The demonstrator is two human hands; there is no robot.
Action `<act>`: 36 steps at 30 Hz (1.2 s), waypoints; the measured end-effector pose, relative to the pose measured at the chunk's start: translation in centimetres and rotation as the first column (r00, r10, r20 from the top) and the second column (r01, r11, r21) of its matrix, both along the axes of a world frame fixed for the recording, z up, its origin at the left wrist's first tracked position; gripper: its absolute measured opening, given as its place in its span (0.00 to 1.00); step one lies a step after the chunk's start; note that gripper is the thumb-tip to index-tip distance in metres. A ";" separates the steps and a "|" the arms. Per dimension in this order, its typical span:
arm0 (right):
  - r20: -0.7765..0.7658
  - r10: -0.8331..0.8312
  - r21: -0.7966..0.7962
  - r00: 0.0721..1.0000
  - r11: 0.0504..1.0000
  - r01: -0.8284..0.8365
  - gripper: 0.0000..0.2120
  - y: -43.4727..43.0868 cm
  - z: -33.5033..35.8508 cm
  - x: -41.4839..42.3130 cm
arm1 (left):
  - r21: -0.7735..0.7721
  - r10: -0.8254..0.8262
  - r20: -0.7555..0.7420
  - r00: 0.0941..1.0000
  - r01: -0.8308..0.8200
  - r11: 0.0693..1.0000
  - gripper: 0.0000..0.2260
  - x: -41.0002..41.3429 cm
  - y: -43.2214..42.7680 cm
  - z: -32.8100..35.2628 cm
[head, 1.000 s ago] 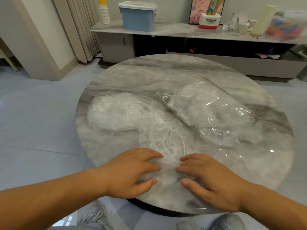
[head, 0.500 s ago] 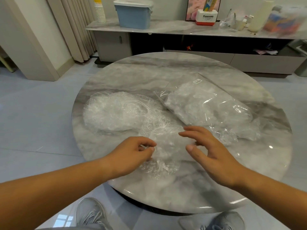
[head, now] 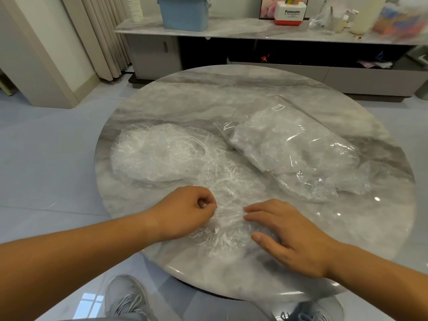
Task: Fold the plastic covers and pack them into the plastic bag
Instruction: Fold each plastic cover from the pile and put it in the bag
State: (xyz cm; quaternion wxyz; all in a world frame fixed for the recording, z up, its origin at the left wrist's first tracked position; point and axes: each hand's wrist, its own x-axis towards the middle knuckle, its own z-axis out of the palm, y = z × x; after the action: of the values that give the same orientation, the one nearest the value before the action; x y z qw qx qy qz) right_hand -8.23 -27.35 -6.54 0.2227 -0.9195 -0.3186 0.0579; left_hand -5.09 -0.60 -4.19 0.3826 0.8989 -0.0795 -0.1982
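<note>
A crumpled clear plastic cover (head: 228, 224) lies on the near part of the round marble table (head: 231, 93). My left hand (head: 185, 212) pinches its left edge between thumb and curled fingers. My right hand (head: 287, 237) lies flat on its right side, fingers spread and pressing down. A loose pile of more clear covers (head: 162, 154) with white elastic rims spreads over the left middle of the table. The clear plastic bag (head: 291, 147), stuffed with covers and bearing a small white label, lies diagonally at the right.
Behind the table runs a low marble-topped cabinet (head: 254, 28) carrying a blue bin (head: 185, 12), a stack of paper cups (head: 135, 8) and a Panasonic box (head: 290, 13). Curtains (head: 97, 38) hang at the back left. My shoes (head: 125, 297) show under the table's near edge.
My left hand closed into a pinch on the cover's edge. My right hand lifted, then came back down flat on the cover. The view shifted slightly downward.
</note>
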 end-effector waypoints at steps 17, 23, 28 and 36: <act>-0.010 -0.043 0.224 0.999 0.974 0.044 0.22 0.8 0.6 1.1 | 0.181 0.066 0.192 0.979 -0.102 0.978 0.27 1.4 -0.8 -0.7; -0.382 -0.300 0.243 0.874 0.880 0.408 0.19 2.5 2.5 4.0 | 0.201 0.039 0.191 0.981 -0.078 0.976 0.33 1.5 -1.4 -1.0; -0.483 -0.267 0.337 0.834 0.822 0.458 0.21 2.4 2.1 4.0 | 0.207 0.017 0.157 0.987 -0.050 0.977 0.36 1.6 -1.2 -1.0; 0.232 0.191 0.116 0.954 0.968 -0.222 0.22 0.8 1.6 0.6 | 0.163 -0.116 0.079 0.990 0.102 0.981 0.35 2.4 -0.1 -0.4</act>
State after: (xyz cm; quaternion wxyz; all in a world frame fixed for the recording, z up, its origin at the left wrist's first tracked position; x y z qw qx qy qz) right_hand -7.66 -26.56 -4.98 0.2435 -0.8638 -0.4389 -0.0435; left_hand -2.71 -0.71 -4.58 0.2947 0.9286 -0.1295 -0.1847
